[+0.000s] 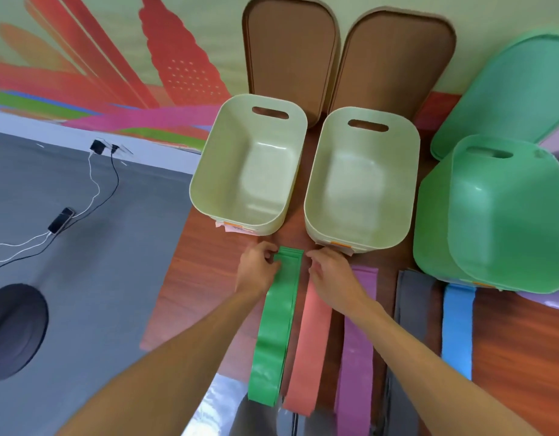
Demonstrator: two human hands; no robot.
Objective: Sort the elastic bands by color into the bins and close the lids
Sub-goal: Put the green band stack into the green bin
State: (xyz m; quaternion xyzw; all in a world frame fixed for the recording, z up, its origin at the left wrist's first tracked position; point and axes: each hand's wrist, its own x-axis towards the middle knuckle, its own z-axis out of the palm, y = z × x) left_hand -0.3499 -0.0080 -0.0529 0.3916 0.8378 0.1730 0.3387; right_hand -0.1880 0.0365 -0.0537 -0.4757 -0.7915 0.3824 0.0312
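A stack of green elastic bands [276, 325] lies lengthwise on the wooden table. My left hand [257, 269] pinches its far left corner and my right hand [330, 275] touches its far right corner. To the right lie salmon bands [309, 347], purple bands [356, 341], grey bands [412, 297] and blue bands [457, 328]. Behind them stand two open pale green bins [205, 184] [316, 196] and a mint green bin [435, 247], all with nothing inside.
Two brown lids [290, 51] [394, 61] lean against the wall behind the pale bins, and a mint lid [504, 89] behind the mint bin. Left of the table, the grey floor holds a phone [61, 220] on charging cables and a round black base [13, 328].
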